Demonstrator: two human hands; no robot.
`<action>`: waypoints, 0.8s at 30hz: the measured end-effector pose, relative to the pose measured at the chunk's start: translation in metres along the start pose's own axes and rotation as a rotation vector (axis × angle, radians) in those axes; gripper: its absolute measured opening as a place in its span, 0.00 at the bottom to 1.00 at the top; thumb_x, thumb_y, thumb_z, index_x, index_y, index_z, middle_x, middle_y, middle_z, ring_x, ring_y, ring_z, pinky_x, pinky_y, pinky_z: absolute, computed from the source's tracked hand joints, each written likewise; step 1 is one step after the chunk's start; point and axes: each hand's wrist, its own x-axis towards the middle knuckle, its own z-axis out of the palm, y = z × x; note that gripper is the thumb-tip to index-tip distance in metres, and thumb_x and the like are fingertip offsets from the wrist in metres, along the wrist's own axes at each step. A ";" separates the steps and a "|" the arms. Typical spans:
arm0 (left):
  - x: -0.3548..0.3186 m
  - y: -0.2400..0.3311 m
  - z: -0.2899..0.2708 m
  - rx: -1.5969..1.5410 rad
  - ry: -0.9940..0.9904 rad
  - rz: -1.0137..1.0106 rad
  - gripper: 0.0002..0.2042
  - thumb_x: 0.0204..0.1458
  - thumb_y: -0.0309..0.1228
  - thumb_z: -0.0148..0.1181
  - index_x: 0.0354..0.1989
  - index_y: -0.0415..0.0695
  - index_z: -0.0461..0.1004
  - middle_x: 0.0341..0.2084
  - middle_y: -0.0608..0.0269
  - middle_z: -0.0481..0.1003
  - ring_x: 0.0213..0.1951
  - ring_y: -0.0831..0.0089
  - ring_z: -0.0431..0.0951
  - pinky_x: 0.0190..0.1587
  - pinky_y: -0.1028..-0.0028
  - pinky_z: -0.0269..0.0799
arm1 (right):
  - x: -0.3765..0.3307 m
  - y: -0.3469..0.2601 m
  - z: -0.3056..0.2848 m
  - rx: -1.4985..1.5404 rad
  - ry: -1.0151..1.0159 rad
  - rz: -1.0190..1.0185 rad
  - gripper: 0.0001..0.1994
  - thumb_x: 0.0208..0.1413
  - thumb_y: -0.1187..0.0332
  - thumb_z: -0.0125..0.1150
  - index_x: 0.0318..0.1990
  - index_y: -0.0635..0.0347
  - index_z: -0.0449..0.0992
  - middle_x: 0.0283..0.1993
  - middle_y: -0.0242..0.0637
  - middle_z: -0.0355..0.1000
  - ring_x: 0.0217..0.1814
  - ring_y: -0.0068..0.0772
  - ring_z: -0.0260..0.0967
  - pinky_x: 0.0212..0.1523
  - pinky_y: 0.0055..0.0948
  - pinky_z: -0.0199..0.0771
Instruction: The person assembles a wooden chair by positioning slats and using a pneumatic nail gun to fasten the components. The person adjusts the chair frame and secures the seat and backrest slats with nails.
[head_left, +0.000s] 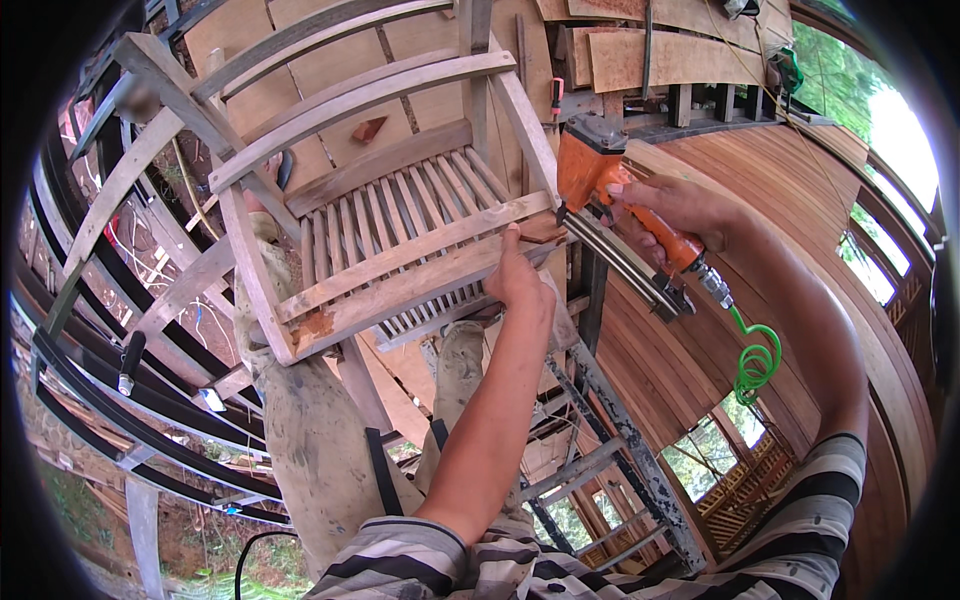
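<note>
Orange pneumatic nail gun at the weathered, slatted wooden chair's corner
Your right hand grips its handle; your half-closed left hand presses the front rail, likely steadying it.

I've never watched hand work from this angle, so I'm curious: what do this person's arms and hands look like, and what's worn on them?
The left hand and right hand are bare, without gloves. The forearms are uncovered, with no watch or bracelet showing. The left sleeve and right sleeve are striped black, grey and white, ending around the elbows.
</note>
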 end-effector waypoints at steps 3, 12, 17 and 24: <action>0.000 0.001 0.000 -0.024 -0.022 -0.006 0.18 0.51 0.28 0.75 0.43 0.28 0.77 0.44 0.51 0.79 0.40 0.65 0.82 0.42 0.65 0.82 | 0.004 -0.002 -0.003 0.001 -0.020 0.002 0.25 0.70 0.46 0.53 0.42 0.65 0.70 0.18 0.28 0.62 0.16 0.22 0.62 0.18 0.28 0.71; -0.001 0.003 0.001 -0.036 0.013 -0.046 0.18 0.50 0.26 0.75 0.44 0.26 0.77 0.44 0.51 0.79 0.39 0.67 0.82 0.41 0.67 0.80 | 0.003 -0.022 0.000 -0.040 -0.033 0.110 0.23 0.69 0.46 0.54 0.45 0.61 0.70 0.19 0.27 0.62 0.18 0.21 0.61 0.18 0.28 0.67; 0.000 0.002 -0.001 -0.035 0.006 -0.042 0.20 0.50 0.25 0.75 0.49 0.29 0.76 0.46 0.53 0.79 0.42 0.66 0.81 0.45 0.67 0.79 | 0.008 -0.017 -0.005 0.006 -0.043 0.128 0.24 0.68 0.45 0.55 0.46 0.62 0.69 0.19 0.27 0.61 0.18 0.21 0.59 0.18 0.26 0.63; -0.001 0.004 -0.002 -0.061 -0.008 -0.040 0.21 0.51 0.23 0.74 0.51 0.30 0.75 0.49 0.53 0.79 0.46 0.64 0.82 0.47 0.66 0.80 | 0.006 -0.022 -0.001 0.017 -0.002 0.156 0.25 0.69 0.44 0.55 0.46 0.63 0.69 0.17 0.27 0.61 0.14 0.21 0.61 0.16 0.28 0.68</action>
